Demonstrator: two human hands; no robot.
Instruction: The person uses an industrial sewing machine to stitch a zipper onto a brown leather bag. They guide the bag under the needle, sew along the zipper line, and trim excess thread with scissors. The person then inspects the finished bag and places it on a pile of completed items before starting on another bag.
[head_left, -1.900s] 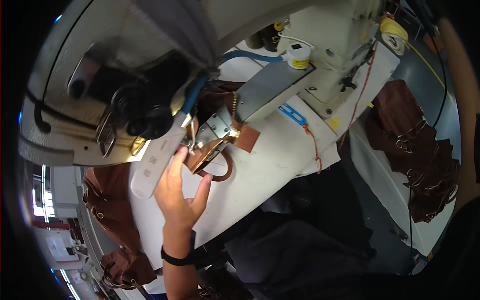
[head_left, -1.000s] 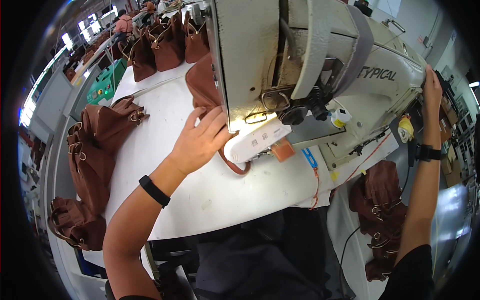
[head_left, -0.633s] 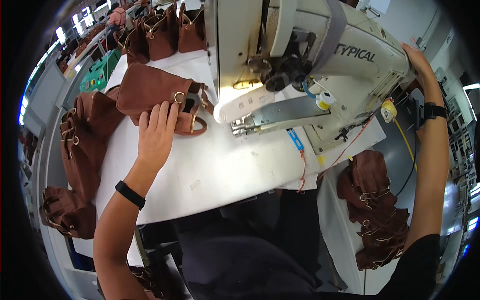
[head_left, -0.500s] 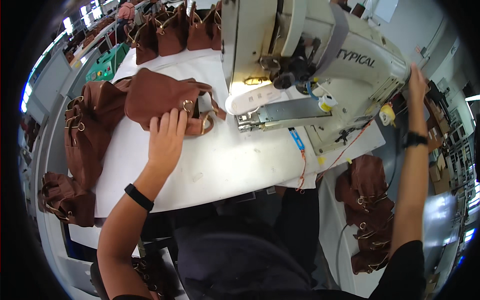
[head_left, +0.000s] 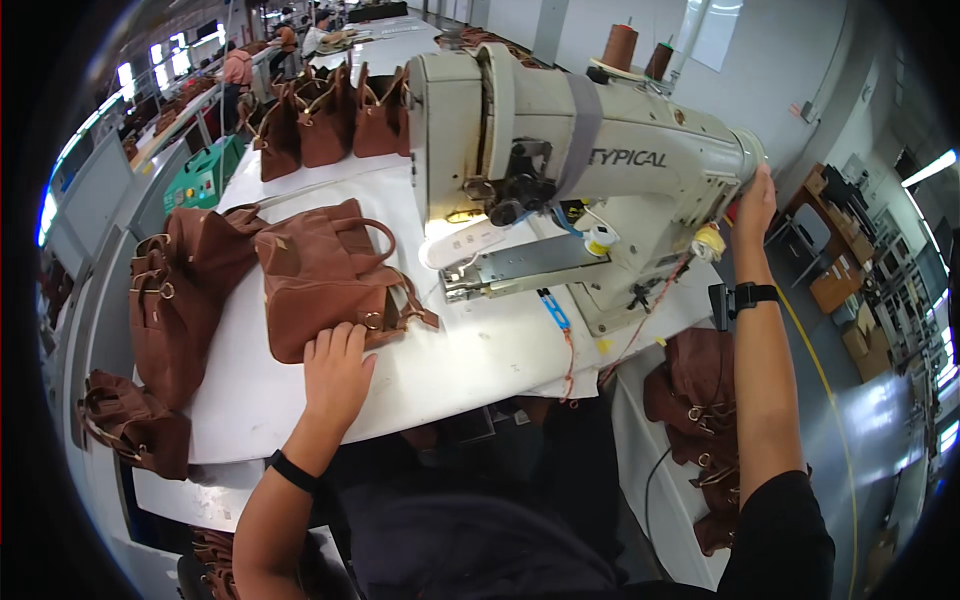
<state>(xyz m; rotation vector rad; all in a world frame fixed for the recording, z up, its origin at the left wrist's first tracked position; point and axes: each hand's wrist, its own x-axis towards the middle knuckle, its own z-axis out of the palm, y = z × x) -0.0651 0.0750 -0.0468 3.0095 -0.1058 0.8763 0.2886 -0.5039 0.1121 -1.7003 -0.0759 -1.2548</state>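
My left hand (head_left: 340,365) has its fingers curled over the near edge of a brown leather bag (head_left: 318,270), which lies on its side on the white table (head_left: 475,375) with strap and handle loops loose. At the machine's right end, my right hand (head_left: 755,205) grips the handwheel (head_left: 748,152) of the cream sewing machine (head_left: 640,120), mostly covering its outer side. The machine's narrow metal arm (head_left: 520,265) is bare, under a white oblong lamp (head_left: 460,242). A blue plastic tool (head_left: 553,308) on an orange cord lies in front of it.
Brown bags are heaped on the left (head_left: 170,350), on the lower shelf at right (head_left: 680,380), and stand in a row behind (head_left: 325,130). A green box (head_left: 205,175) sits back left. Thread cones (head_left: 620,50) top the machine. Co-workers (head_left: 237,70) work in the distance. An aisle runs along the right.
My left hand has drawn the bag out from the machine's arm, leftward and toward me, now lying with handle upward on the table. My right hand moved to the handwheel. My view has lifted.
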